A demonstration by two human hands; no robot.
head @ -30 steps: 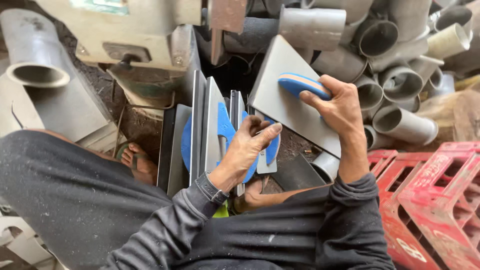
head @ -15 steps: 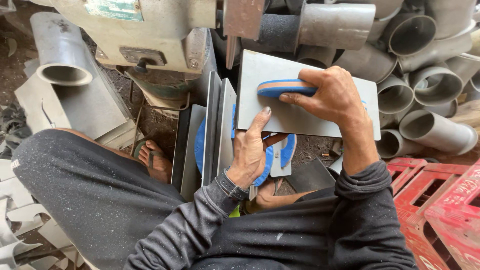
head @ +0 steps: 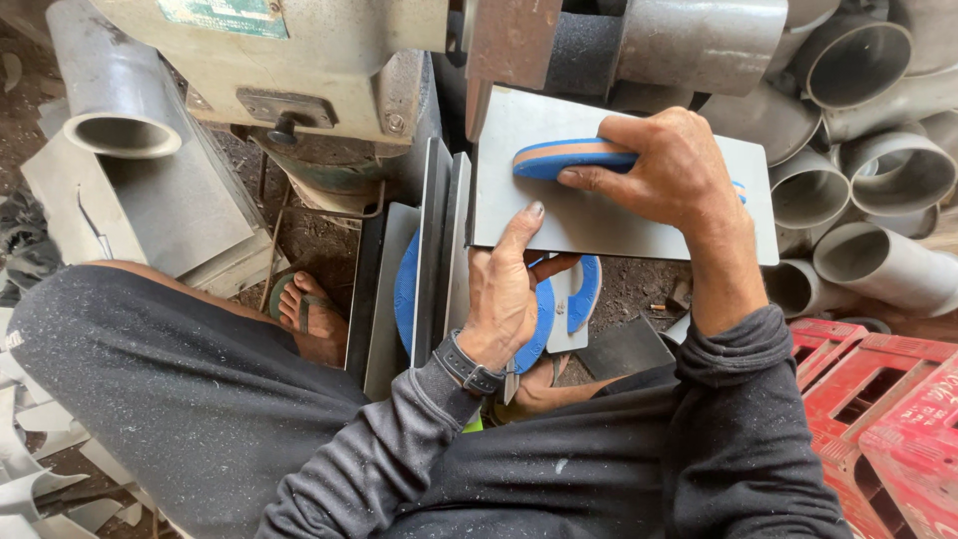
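My right hand [head: 671, 170] grips the blue handle [head: 565, 158] of a flat grey metal trowel [head: 559, 210], held level just under the dark grinding wheel [head: 577, 52] of a bench machine. My left hand [head: 504, 289] supports the trowel's near edge, thumb pressed on the plate. Below it, several more trowels with blue handles [head: 431, 262] stand upright on edge between my legs.
The pale green grinder body [head: 289, 55] fills the top. Grey metal pipe elbows [head: 878, 150] pile up at the right, a large duct piece [head: 120, 120] lies at the left. Red plastic crates [head: 888, 399] stand at the lower right. My sandalled foot [head: 304, 309] rests on dirt.
The trowel swung from tilted to level and rose toward the grinding wheel. My left hand left the upright stack and came up onto the trowel's near edge.
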